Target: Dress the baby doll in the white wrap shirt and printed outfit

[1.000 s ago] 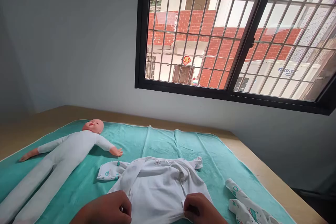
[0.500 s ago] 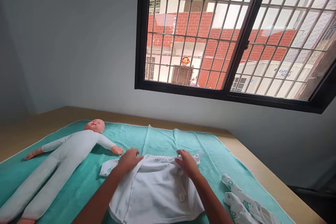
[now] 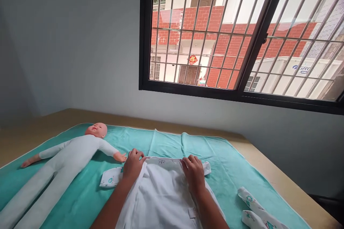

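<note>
From far off, I see a smooth, pale gray wall (image 3: 80,43) on the left. In front of it lies a baby doll with a soft white cloth body and a shiny pink head (image 3: 72,154), on its back with its arms spread out. Under it is a fuzzy sea-green blanket (image 3: 166,141) with thin folds. Next comes a flat white sleeve with little green prints (image 3: 109,179). Just beside that is the left hand (image 3: 133,166), its fingers close together and pinching the top edge of the shirt. The thin, soft white baby shirt (image 3: 161,193) lies in the middle of the blanket, wrinkled, with a small square print at its neck. The right hand (image 3: 193,171) has its fingers bent and pinching the top edge too. Another printed sleeve (image 3: 206,168) peeks out past it. Above, I see a window with a hard black frame (image 3: 188,92) and thin metal bars. Farther right are bunched, tube-shaped white clothes with green prints (image 3: 255,209), near the smooth tan wooden table (image 3: 285,186) edge.
</note>
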Demonstrator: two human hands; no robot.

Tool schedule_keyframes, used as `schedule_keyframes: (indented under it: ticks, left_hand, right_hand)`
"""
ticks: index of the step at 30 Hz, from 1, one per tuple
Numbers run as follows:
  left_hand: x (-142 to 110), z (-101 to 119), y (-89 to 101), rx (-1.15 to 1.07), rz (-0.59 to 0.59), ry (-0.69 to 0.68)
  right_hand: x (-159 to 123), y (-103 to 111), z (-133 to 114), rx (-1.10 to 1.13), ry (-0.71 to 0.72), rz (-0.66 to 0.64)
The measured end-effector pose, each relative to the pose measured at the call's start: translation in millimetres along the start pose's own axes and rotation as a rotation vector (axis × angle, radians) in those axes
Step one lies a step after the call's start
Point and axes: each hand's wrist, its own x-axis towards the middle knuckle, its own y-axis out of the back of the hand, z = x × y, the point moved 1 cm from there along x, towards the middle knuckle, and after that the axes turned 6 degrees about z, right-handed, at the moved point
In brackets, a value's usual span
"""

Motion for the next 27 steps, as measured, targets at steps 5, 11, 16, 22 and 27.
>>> schedule_keyframes:
  ticks: [5,11,16,22,27]
  left_hand:
    - [-4,14,0.9,0.229,0.014,-0.040]
    - [-5,19,6.2,0.278,-0.006,-0.052]
    - [-5,26,13.9,0.316,-0.033,-0.003]
    - [-12,60,6.6,0.224,-0.091,-0.076]
    - [-34,73,-24.4,0.151,-0.281,-0.157]
  right_hand:
    - [-1,-4,-1,-0.019,-0.123,-0.064]
    - [0,-9,4,0.015,-0.222,-0.069]
    - [6,1,-9,-0.009,-0.184,-0.099]
    - [9,8,-50,0.143,0.056,-0.184]
    - [-5,-9,-49,0.234,0.067,-0.421]
